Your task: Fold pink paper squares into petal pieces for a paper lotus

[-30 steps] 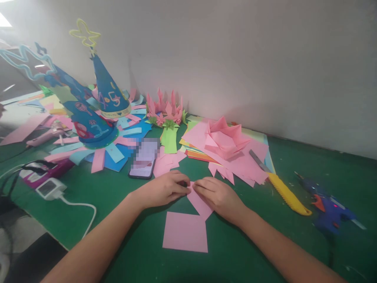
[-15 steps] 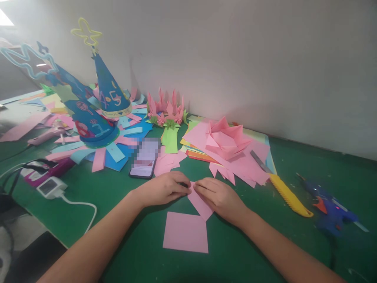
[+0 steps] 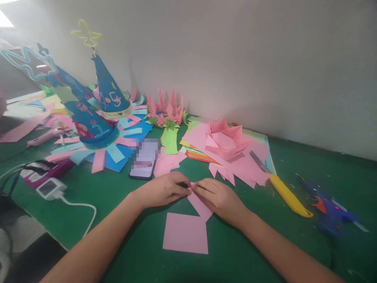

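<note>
A small folded sheet of pink paper [image 3: 200, 206] lies slanted on the green table between my hands. My left hand [image 3: 168, 189] pinches its upper left end, fingertips pressed together. The closed fingers of my right hand [image 3: 216, 196] press on the upper right edge, and the palm side hides part of the sheet. Just below, a flat pink paper rectangle [image 3: 185, 233] rests on the table, untouched by either hand.
Behind the hands are a phone [image 3: 145, 158], a pink paper flower [image 3: 226, 138] on stacked paper, and a pink paper crown [image 3: 165, 108]. Blue cone hats [image 3: 109, 88] stand left, near a white charger [image 3: 51, 188]. A yellow utility knife [image 3: 290, 195] and blue glue gun [image 3: 332, 212] lie right.
My hands and the pink paper stay almost in place. At the far left edge, a blurred skin-toned shape has come into view.
</note>
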Available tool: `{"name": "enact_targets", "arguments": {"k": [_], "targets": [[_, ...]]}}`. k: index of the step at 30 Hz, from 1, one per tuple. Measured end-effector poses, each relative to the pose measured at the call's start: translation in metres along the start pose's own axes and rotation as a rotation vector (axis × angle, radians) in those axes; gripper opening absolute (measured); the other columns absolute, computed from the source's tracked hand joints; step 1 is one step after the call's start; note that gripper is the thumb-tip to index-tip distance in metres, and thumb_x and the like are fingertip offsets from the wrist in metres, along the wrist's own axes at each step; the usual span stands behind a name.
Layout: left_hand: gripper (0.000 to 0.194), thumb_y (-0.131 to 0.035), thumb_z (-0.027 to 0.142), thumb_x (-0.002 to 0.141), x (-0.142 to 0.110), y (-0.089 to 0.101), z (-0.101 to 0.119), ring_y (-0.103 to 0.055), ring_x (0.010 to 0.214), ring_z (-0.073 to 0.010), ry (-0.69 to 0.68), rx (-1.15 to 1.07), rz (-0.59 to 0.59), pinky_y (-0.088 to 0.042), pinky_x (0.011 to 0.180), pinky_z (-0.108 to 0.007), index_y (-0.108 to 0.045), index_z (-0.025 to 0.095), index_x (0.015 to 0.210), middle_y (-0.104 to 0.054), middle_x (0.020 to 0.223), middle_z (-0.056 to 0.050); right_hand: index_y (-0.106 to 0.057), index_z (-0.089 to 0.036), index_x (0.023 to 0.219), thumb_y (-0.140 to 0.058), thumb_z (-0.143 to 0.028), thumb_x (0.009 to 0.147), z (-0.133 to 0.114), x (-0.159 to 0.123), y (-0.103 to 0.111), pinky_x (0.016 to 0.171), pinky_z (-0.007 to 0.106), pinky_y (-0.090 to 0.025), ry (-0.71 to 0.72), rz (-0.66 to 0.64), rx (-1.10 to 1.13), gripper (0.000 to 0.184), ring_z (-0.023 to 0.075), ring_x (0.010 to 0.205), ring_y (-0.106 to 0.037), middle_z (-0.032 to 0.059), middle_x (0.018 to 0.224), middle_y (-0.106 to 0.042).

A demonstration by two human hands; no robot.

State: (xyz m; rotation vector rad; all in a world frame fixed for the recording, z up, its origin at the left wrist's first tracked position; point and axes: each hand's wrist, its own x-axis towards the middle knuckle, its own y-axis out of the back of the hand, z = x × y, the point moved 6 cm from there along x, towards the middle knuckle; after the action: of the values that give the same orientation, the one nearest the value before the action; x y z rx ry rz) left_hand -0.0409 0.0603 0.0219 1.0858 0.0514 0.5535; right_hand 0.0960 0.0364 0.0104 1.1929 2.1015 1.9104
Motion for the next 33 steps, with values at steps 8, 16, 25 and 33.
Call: {"name": "enact_targets", "arguments": {"k": [8,16,25,33], "targets": [[0.022,-0.049,0.020,0.092,0.001,0.003,-0.001,-0.057,0.099,-0.0191,0.005,0.000,0.000,-0.046,0.089,-0.033,-0.070,0.020,0.099,-0.064,0.106,-0.009,-0.064,-0.015,0.104,-0.039,-0.014,0.095,-0.001,0.002,0.002,0.072,0.033,-0.054,0.007,-0.002,-0.014,0.027,0.0184,0.086,-0.060,0.0098,0.094,-0.066],[0.027,-0.044,0.015,0.092,0.000,0.007,-0.002,-0.058,0.100,-0.0190,0.007,-0.048,0.030,-0.047,0.089,-0.033,-0.066,0.017,0.106,-0.066,0.105,-0.010,-0.063,-0.012,0.107,-0.042,-0.013,0.093,-0.002,0.000,0.000,0.075,0.034,-0.053,0.025,-0.022,-0.058,0.025,0.0199,0.089,-0.059,0.0115,0.097,-0.066],[0.027,-0.043,0.013,0.091,0.002,0.008,-0.001,-0.057,0.097,-0.0187,0.013,-0.002,0.029,-0.045,0.089,-0.034,-0.068,0.017,0.100,-0.065,0.102,-0.010,-0.062,-0.012,0.110,-0.040,-0.012,0.093,-0.001,-0.004,-0.005,0.076,0.034,-0.053,0.055,-0.050,-0.132,0.028,0.0196,0.088,-0.057,0.0107,0.101,-0.066],[0.026,-0.043,0.013,0.091,0.003,0.009,0.000,-0.057,0.099,-0.0186,0.025,-0.023,0.033,-0.045,0.090,-0.035,-0.068,0.017,0.099,-0.065,0.106,-0.009,-0.062,-0.012,0.111,-0.042,-0.011,0.093,-0.002,-0.004,-0.007,0.081,0.032,-0.054,0.076,-0.041,-0.157,0.028,0.0190,0.091,-0.058,0.0080,0.105,-0.067]]}}
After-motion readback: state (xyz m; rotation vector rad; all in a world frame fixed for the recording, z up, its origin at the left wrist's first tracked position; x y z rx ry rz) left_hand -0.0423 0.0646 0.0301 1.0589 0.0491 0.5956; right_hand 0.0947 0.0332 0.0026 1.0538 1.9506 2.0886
